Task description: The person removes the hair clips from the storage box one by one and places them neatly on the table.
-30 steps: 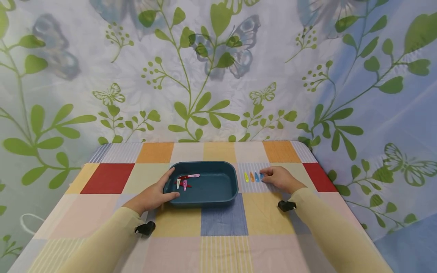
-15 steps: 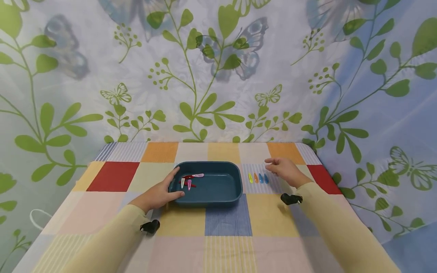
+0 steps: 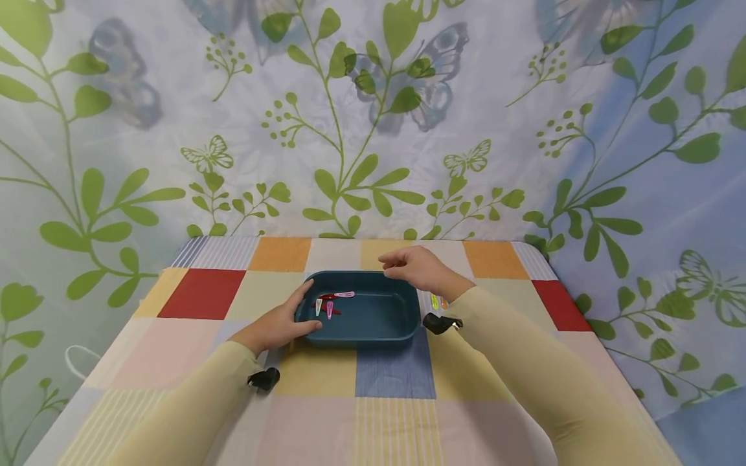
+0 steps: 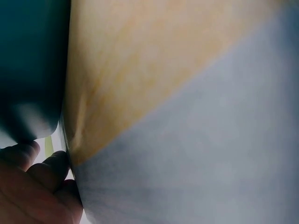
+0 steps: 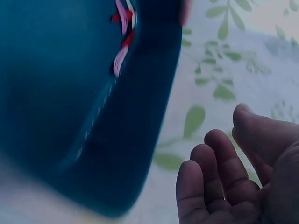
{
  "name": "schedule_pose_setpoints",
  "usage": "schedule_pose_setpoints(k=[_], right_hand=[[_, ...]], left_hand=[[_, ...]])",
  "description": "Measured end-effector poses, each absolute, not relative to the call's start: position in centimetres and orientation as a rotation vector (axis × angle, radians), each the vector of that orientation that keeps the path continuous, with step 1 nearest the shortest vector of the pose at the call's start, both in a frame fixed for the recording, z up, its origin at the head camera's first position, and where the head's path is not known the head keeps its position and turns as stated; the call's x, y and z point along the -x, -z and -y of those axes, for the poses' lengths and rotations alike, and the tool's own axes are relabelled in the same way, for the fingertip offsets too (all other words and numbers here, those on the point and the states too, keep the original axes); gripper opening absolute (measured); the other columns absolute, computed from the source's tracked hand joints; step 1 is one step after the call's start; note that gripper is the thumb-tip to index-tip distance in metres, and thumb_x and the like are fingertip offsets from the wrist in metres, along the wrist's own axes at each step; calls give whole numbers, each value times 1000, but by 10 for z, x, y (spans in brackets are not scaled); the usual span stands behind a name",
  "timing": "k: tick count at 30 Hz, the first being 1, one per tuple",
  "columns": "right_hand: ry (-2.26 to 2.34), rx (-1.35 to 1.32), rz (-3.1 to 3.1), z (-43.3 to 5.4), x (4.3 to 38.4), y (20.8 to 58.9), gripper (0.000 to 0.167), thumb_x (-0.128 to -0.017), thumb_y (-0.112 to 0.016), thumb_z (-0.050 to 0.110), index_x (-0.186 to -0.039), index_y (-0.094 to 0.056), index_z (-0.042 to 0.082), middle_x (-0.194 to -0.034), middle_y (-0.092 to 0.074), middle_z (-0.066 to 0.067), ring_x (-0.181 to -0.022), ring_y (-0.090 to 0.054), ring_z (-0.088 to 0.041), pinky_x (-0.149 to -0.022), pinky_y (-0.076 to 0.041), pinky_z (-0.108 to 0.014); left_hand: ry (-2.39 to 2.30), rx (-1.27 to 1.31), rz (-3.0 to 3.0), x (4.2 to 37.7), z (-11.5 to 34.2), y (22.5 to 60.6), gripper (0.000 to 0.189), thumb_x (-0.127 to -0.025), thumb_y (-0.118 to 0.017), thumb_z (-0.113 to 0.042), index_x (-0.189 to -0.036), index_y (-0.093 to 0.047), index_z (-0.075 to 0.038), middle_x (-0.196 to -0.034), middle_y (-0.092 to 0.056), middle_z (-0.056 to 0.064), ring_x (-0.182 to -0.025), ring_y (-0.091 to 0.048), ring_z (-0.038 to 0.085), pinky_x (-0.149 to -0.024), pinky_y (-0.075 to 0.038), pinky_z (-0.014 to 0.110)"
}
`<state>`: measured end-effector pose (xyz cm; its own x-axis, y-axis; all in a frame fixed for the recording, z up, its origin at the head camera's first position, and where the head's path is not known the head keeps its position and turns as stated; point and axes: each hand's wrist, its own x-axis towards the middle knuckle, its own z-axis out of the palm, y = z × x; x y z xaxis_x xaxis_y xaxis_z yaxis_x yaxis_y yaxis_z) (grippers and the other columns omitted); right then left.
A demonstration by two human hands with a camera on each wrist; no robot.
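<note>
A dark teal tray [image 3: 375,317] sits mid-table. Several snap hair clips [image 3: 329,310], red, white and pink, lie at its left end. My left hand [image 3: 280,320] grips that end, thumb over the near rim and fingers at the far left corner; in the left wrist view its fingers [image 4: 49,170] meet the tray's outer wall. Over the tray's far right corner hovers my right hand [image 3: 421,266], fingers loosely bent; in the right wrist view nothing shows between them. Right of the tray lie a yellow hair clip [image 3: 434,301] and an orange hair clip [image 3: 444,303], partly behind the right wrist.
A patchwork cloth [image 3: 315,427] covers the table. Behind it and to the right hangs a leaf-and-butterfly curtain [image 3: 361,129]. Each wrist wears a small black camera [image 3: 265,379]. A white cord [image 3: 76,362] loops at the left table edge.
My right hand has left the row of hair clips, lifting and moving left to the tray's far right corner. The blue clips are now hidden by the right arm. The left hand stays on the tray.
</note>
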<state>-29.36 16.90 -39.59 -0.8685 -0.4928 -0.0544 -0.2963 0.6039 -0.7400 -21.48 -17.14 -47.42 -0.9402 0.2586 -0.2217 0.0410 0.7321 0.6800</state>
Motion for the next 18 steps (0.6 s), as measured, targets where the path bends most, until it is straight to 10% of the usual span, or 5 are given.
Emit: schedule_pose_setpoints(k=[18], right_hand=[[538, 961, -2592, -90, 308, 428, 36, -102, -69, 14, -138, -71, 13, -140, -71, -5, -135, -62, -25, -114, -50, -43]], left_hand=[[-1031, -205, -2620, 218, 172, 476, 103, -94, -72, -56, -170, -5, -38, -175, -24, 15, -153, -35, 46, -118, -33, 74]])
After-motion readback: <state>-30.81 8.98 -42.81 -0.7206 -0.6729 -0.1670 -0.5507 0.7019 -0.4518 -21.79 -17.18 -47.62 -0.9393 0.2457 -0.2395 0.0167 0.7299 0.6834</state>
